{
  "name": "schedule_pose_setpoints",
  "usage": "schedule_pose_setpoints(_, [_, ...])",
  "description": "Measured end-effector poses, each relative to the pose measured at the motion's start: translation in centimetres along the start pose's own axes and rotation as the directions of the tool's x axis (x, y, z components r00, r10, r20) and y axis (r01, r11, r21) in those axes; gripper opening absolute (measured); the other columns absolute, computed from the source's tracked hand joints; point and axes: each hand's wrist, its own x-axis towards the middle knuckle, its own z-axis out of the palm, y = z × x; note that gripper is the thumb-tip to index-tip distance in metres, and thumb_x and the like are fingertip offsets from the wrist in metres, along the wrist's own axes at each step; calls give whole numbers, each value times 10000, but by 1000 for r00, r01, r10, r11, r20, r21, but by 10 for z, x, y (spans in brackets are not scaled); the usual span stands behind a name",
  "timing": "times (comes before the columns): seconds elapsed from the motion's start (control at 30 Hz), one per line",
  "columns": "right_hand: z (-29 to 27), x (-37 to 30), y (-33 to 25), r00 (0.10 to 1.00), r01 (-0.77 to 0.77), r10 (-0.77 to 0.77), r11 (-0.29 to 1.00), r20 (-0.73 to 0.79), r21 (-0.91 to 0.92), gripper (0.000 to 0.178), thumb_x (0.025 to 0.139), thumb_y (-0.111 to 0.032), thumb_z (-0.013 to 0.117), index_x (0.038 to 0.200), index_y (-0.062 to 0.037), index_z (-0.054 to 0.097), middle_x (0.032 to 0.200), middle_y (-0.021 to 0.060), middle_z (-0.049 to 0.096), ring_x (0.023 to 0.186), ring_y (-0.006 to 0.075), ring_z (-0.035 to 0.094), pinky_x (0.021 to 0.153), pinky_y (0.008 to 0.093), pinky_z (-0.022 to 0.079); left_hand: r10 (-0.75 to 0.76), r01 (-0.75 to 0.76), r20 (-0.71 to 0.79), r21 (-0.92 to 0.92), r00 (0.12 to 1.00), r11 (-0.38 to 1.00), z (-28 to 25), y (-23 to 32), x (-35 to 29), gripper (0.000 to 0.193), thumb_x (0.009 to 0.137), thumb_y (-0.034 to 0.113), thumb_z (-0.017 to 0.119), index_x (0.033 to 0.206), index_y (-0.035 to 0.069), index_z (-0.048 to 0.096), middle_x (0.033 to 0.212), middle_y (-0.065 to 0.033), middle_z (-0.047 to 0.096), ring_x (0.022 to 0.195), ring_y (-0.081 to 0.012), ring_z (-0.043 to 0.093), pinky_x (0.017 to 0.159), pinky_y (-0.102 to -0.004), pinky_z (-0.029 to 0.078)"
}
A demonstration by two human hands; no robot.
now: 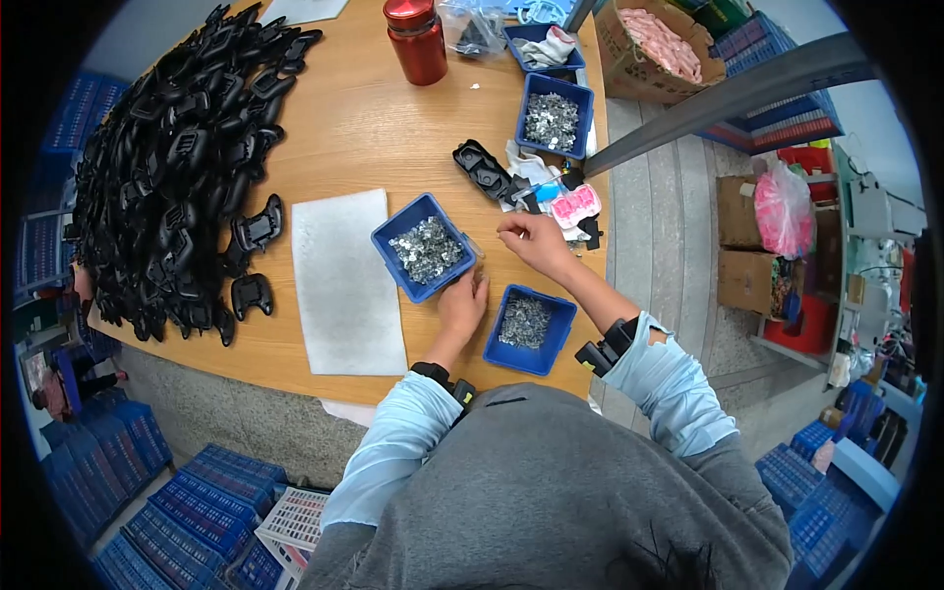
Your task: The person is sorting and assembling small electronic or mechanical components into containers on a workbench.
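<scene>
A blue plastic bin (384, 258) of small shiny metal pieces (427, 252) sits at an angle on the table. My left hand (463, 303) is closed against its right side, its fingertips partly hidden. To the right, my right hand (536, 242) is raised with the fingers curled into a pinch. Whatever those fingers hold, if anything, is too small to make out. Between my forearms stands a second blue bin (544, 367) with finer metal parts (524, 323). A pale flat foam sheet (345, 285) lies left of the first bin.
Black game-controller shells (187, 167) are heaped along the left. A red canister (417, 44) stands at the back. Another bin of metal parts (551, 120), a black shell (482, 169) and a pink item (575, 206) line the right edge. A grey metal post (708, 103) slants across there.
</scene>
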Motion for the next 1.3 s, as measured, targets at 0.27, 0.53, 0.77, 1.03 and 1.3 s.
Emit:
schedule_pose_setpoints(0.27, [-16,-68,2,999,-30,32,975,4,-222,230,641,-179,565,818,-38,528,792,105,511,711,240,501,614,311,404,76,-85,120,69,990,994,-8,-18,-3,375,695,257,534,1010,68,459,546,-80,486,479,-230,485,460,-342,390])
schedule_pose_setpoints(0.53, [2,-148,39,932,-357,302,862,-201,-360,423,631,-141,586,996,-8,419,876,137,501,743,224,511,650,309,417,407,-548,421,301,811,780,-29,-13,-15,359,769,187,389,1115,101,345,794,-123,489,593,-280,520,525,-360,436])
schedule_pose_setpoints(0.77, [6,-176,93,908,-364,384,921,-168,142,240,620,-116,535,830,-5,500,641,123,545,589,214,542,550,300,425,479,-661,509,271,715,700,-38,-17,-54,368,761,214,424,1103,101,352,767,-110,456,637,-261,505,534,-366,417])
schedule_pose_setpoints(1.03, [-8,-170,55,814,-530,563,821,-144,215,209,628,-106,531,810,-6,512,618,84,546,502,144,533,448,260,432,502,-697,551,221,667,682,-51,-32,-114,412,726,288,473,1073,80,394,768,-92,450,718,-236,482,579,-337,407])
schedule_pose_setpoints(1.3, [13,-151,59,823,-477,545,816,-159,327,258,649,-117,551,879,-21,481,593,81,536,438,126,498,379,237,399,595,-752,528,137,606,645,-60,-45,-148,447,679,311,530,1052,87,424,739,-87,425,676,-235,455,559,-328,381])
